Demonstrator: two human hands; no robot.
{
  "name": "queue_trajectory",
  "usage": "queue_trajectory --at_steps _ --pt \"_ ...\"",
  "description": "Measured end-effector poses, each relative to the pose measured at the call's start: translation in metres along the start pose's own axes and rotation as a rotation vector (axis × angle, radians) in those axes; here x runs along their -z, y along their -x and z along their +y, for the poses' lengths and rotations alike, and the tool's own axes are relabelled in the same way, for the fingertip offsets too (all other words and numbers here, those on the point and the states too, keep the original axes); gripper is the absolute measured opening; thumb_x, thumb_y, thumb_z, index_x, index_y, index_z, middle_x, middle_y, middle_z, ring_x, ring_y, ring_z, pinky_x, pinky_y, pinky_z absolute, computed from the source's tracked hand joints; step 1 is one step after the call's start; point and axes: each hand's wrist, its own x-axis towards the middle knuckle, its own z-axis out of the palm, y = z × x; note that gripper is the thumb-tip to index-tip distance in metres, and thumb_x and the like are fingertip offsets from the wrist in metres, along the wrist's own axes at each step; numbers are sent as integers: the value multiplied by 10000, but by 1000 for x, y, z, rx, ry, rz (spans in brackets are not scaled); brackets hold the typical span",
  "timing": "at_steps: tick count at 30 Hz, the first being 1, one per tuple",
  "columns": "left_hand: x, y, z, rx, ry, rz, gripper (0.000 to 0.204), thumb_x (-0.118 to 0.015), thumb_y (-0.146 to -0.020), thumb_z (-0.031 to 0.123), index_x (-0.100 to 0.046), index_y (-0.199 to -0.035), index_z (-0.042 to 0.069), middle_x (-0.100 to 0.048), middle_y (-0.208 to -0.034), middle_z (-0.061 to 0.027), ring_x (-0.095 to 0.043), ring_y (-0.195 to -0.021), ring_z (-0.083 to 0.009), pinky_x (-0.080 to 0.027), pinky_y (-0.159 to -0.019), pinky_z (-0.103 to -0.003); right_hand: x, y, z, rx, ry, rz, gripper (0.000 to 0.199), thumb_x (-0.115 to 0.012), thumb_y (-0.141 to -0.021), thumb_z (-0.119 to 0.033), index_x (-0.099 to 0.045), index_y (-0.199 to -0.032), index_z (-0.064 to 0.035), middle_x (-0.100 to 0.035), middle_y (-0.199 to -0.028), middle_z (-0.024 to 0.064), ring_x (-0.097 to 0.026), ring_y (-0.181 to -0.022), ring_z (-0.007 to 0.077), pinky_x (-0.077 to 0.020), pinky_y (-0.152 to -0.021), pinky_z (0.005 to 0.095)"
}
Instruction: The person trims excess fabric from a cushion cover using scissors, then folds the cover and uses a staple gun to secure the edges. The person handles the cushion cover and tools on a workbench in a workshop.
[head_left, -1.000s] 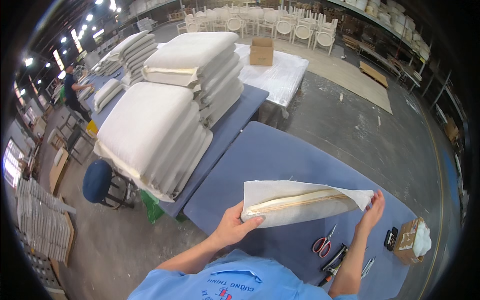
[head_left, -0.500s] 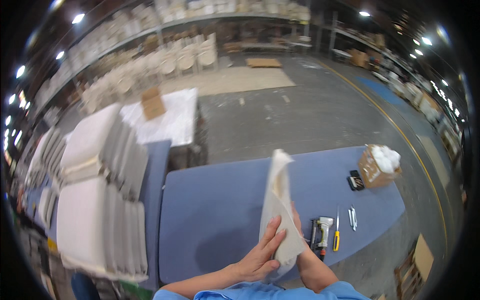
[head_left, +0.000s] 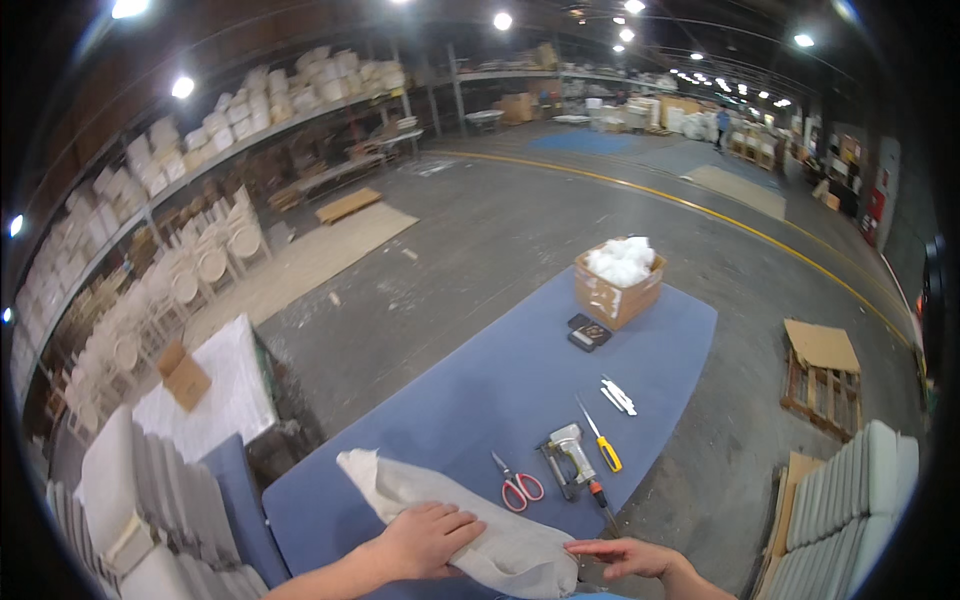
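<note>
A cream fabric-covered seat pad [head_left: 510, 540] lies tilted at the near edge of the blue-covered table [head_left: 440, 380], its narrow end toward the far left. My left hand [head_left: 425, 538] rests on the pad's upper face with fingers stretched out together; its thumb is hidden. At the pad's right end my right hand [head_left: 625, 557] is open, its fingertips at the fabric edge. Just beyond the pad lie red-handled scissors [head_left: 520, 489] with the blades pointing away. Right of these is a staple gun [head_left: 570, 458] with a hose, then a yellow-handled screwdriver [head_left: 605, 448].
White strips [head_left: 618, 394] and a small black case [head_left: 588, 332] lie farther along the table. A cardboard box [head_left: 618, 297] of white stuffing stands at its far end. Stacked seat pads rise at left [head_left: 150, 490] and right [head_left: 850, 520]. A wooden pallet [head_left: 820, 395] is on the floor.
My view has swung to the right. The pad has come down from nearly upright to lying tilted. My right hand has moved from behind it to its right end, and the scissors have come into sight.
</note>
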Motion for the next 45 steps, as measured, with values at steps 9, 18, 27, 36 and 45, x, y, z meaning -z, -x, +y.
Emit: queue_trajectory --at_steps 9,18,27,36,45 --pt "13 -32 29 126 101 210 531 -827 -749 361 -667 -1121 18 -719 -887 -186 -702 -801 -404 -561 -719 -501 -16 -49 20 343 352 518 562 -827 -882 -195 -611 -1391 -94 -638 -1375 88 -563 -1324 248 -428 -1142 399" --pt "-3 -29 71 521 18 33 566 -833 -772 453 -676 -1136 49 -729 -957 -161 -720 -862 -377 -569 -744 -483 14 -71 39 224 22 248 684 -902 -794 -88 -598 -1406 -65 -657 -1312 42 -591 -1223 147 -498 -1058 355" --pt "45 -121 76 457 367 1 736 -899 -748 491 -643 -1279 50 -700 -937 -129 -702 -809 -329 -557 -713 -408 30 -75 37 320 -28 242 603 -927 -737 -161 -681 -1283 -92 -721 -1198 54 -683 -1112 193 -542 -961 352" --pt "60 -190 69 672 406 -367 787 -941 -736 434 -569 -1296 25 -687 -946 -133 -691 -853 -258 -542 -732 -370 36 -80 39 346 4 284 614 -928 -725 -264 -693 -1276 -130 -723 -1184 62 -674 -1115 258 -521 -973 397" --pt "43 -197 60 624 563 -595 426 -856 -852 411 -702 -822 15 -648 -680 -116 -663 -649 -230 -502 -618 -362 36 -81 42 353 28 308 611 -930 -719 -284 -692 -1263 -140 -719 -1201 64 -667 -1121 275 -520 -967 408"
